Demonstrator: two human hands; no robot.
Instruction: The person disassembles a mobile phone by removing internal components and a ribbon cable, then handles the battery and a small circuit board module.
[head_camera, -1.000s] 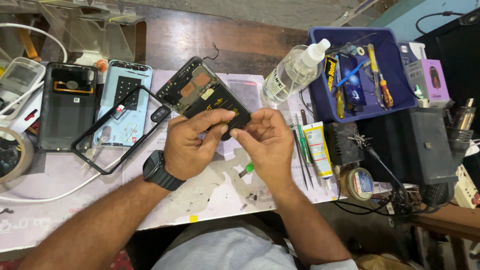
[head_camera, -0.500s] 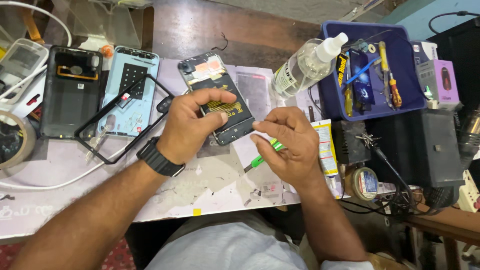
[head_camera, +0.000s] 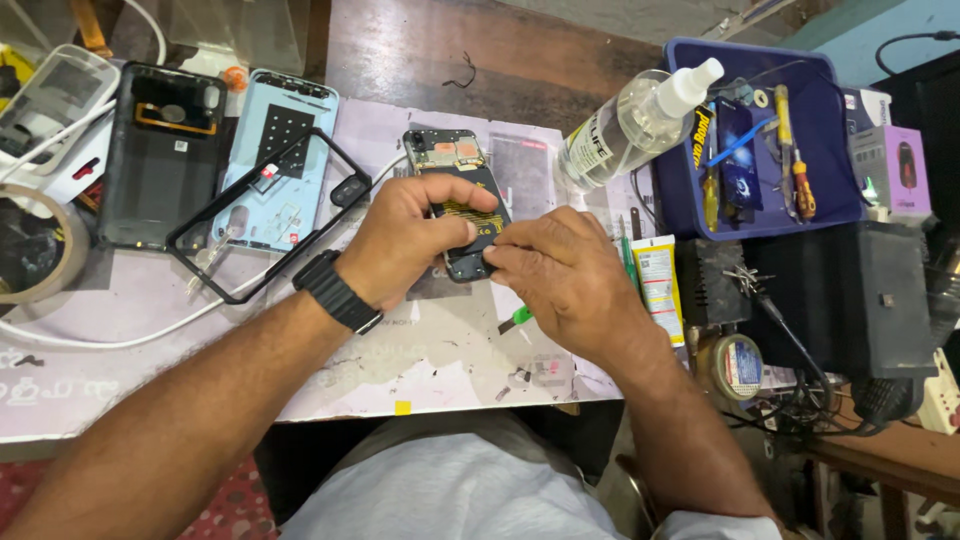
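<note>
We hold an opened smartphone (head_camera: 455, 190), back cover off, flat on the pale work mat (head_camera: 420, 370). Our left hand (head_camera: 405, 240) clamps its fingers across the phone's middle. Our right hand (head_camera: 565, 275) pinches fingertips together at its lower edge, a green-handled tool (head_camera: 518, 318) beneath it.

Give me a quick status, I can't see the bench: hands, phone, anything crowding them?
Left hand gripping opened phone on the mat. Right hand pinching at its lower end. Spray bottle and glue tube lie close by on the right.
</note>
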